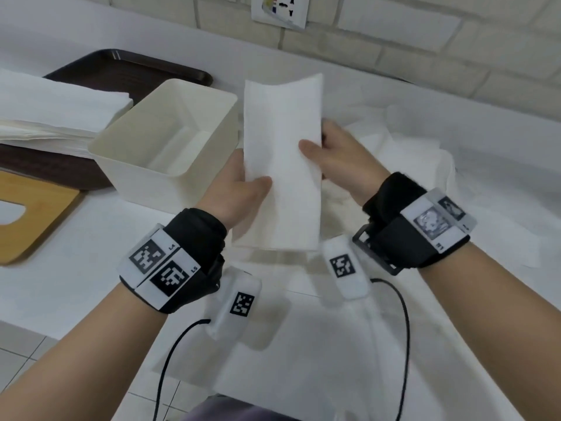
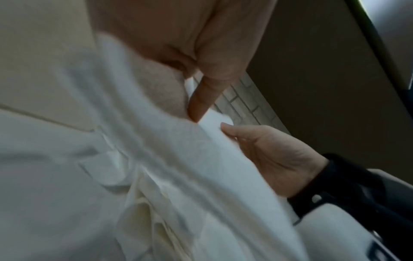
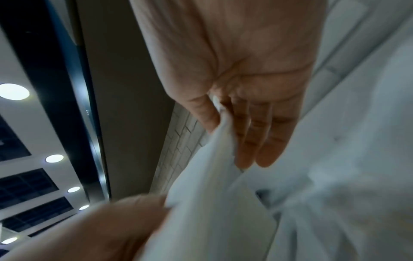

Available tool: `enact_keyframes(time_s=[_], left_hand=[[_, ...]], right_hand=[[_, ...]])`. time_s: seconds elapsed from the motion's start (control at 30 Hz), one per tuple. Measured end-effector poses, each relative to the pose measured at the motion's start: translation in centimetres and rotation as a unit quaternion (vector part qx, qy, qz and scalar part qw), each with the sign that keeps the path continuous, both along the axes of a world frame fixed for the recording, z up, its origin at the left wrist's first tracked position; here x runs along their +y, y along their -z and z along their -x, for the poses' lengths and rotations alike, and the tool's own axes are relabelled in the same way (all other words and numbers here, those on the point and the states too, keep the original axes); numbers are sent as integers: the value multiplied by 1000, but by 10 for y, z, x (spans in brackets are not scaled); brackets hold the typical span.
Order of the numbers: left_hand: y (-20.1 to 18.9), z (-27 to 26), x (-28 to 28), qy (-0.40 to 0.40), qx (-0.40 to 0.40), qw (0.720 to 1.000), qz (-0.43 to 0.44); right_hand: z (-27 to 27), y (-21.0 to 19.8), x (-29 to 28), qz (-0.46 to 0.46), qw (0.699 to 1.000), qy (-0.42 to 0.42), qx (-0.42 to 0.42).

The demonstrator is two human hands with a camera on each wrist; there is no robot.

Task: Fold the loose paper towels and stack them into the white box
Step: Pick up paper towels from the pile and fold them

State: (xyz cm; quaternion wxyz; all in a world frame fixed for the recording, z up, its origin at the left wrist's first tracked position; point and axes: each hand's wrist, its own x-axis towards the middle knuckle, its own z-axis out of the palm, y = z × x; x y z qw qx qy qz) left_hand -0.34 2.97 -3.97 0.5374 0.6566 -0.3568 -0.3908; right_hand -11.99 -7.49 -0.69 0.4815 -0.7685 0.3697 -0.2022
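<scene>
A folded paper towel point(image 1: 282, 165) hangs above the table, pinched on its left edge by the left hand point(image 1: 239, 189) and its right by the right hand point(image 1: 340, 159); the white box point(image 1: 164, 141) stands just left of the left fingers

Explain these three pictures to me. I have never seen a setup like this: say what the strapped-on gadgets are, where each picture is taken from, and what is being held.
No robot here: a person works bare-handed, with a camera strapped to each wrist and one on the head. The big picture is the head view; the other two look along each hand. The left hand and right hand pinch a folded paper towel by its two long edges, in the air beside the white box. More loose towels lie to the right; a stack rests on a dark tray, with a wooden lid nearby.
</scene>
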Motion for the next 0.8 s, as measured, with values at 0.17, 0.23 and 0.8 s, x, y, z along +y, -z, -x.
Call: enact_keyframes(time_s=[0.17, 0.23, 0.8], left_hand=[[-6, -17, 13, 60, -115, 991, -12], [-11, -22, 17, 75, -145, 986, -18], [4, -102, 46, 31, -553, 796, -243]], right_hand=[[4, -41, -25, -2, 1000, -17, -10], [-1, -50, -26, 26, 994, -79, 76], [-16, -94, -12, 100, 992, -44, 61]])
